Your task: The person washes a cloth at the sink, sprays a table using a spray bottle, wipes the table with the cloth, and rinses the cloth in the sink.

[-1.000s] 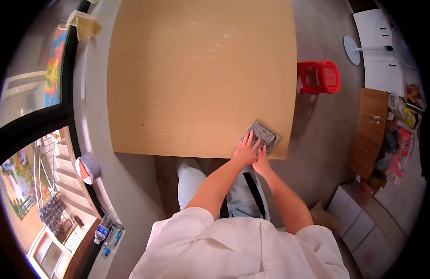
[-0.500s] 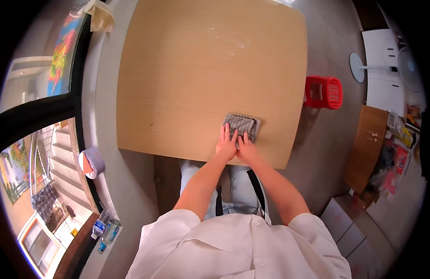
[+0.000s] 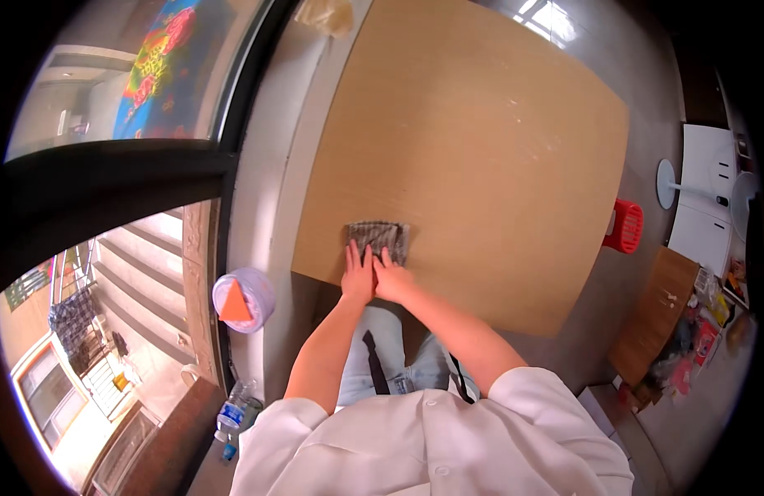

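Note:
A folded grey-brown checked cloth (image 3: 379, 238) lies on the light wooden tabletop (image 3: 473, 165), close to its front left corner. My left hand (image 3: 358, 279) rests flat on the cloth's near part with its fingers stretched forward. Right beside it, my right hand (image 3: 393, 279) presses on the same cloth, fingers extended and partly spread. The two hands touch or nearly touch at the thumbs. Neither one is wrapped around the cloth. Pale smudges mark the far right part of the tabletop.
A window ledge (image 3: 262, 190) runs along the table's left side, bearing a round lilac tub (image 3: 244, 299) and plastic bottles (image 3: 231, 416). At the right stands a red stool (image 3: 627, 226). Farther right are a fan (image 3: 666, 183), white cabinets (image 3: 703, 194) and a brown board (image 3: 653, 314).
Both hands and the cloth have slid left along the table's front edge, toward the left corner. The view has also turned, so the table appears rotated and farther right.

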`<state>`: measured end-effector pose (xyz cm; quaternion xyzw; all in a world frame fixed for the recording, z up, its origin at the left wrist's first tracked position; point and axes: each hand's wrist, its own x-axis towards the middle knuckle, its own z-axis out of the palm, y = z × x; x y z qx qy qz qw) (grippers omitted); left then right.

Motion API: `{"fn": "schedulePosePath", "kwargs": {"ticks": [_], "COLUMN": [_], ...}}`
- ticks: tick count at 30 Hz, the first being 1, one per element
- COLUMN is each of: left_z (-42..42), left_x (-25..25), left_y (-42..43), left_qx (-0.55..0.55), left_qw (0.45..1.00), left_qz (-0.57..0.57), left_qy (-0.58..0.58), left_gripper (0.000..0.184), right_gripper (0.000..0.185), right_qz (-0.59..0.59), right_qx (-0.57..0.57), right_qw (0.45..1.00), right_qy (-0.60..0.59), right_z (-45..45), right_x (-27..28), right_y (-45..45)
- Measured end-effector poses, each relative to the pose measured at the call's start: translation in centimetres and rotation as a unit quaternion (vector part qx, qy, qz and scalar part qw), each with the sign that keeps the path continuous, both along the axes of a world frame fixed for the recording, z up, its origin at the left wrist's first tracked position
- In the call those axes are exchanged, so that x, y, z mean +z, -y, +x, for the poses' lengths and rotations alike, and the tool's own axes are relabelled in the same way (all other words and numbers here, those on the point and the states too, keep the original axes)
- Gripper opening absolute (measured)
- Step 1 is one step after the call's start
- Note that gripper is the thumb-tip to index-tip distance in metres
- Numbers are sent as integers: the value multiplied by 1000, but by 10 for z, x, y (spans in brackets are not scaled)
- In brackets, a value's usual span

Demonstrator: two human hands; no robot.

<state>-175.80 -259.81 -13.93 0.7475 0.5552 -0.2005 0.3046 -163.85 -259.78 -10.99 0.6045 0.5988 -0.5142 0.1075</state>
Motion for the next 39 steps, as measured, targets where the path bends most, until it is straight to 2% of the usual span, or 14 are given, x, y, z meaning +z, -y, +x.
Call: {"fn": "schedulePosePath", "kwargs": {"ticks": [4, 7, 9, 11, 12, 13, 14, 16, 18, 20, 24, 31, 37, 39], "left_z": [-37, -43, -33, -14, -7, -6, -4, 7, 9, 9, 12, 115, 216, 250], "left_x": [8, 0, -18, -19, -26, -32, -37, -48, -54, -52, -43, -30, -30, -31], "left_y": [-7, 9, 17, -5, -16, -28, -44, -67, -73, -82, -85, -88, -17, 12], "left_qx": [39, 171, 288, 356, 397, 435, 431, 432, 407, 290, 149, 11, -107, -130], "left_qw": [993, 973, 925, 901, 899, 892, 893, 894, 898, 932, 971, 983, 981, 979], "left_qz": [115, 53, 64, 64, 69, 74, 76, 107, 162, 198, 185, 183, 143, 135], "left_qy": [6, 143, 240, 238, 170, 100, 102, -54, -38, -90, -36, 26, 76, 83], "left_gripper": [65, 62, 62, 64, 69, 74, 74, 76, 77, 75, 74, 80, 84, 85], "right_gripper": [68, 62, 52, 45, 43, 41, 40, 40, 37, 34, 29, 30, 26, 24], "right_qz": [-21, -17, 33, 91, 5, 87, 95, 107, -34, 15, 57, -2, 22, 40], "right_qx": [-21, -59, -150, -145, -176, -173, -210, -251, -341, -364, -374, -414, -454, -533], "right_qw": [999, 997, 980, 974, 978, 974, 965, 953, 932, 924, 918, 906, 888, 839], "right_qy": [-37, -43, -128, -146, -112, -117, -129, -133, -122, -113, -122, -84, -66, -103], "right_z": [-50, -53, -40, -17, -5, 6, 18, 41, 67, 87, 117, 166, 223, 242], "right_x": [-4, -5, -24, -35, -19, -30, -37, -28, -3, -6, -23, -24, -8, -11], "right_y": [-16, -16, -7, 1, -3, 8, 19, 24, 28, 46, 104, 168, 195, 214]}}
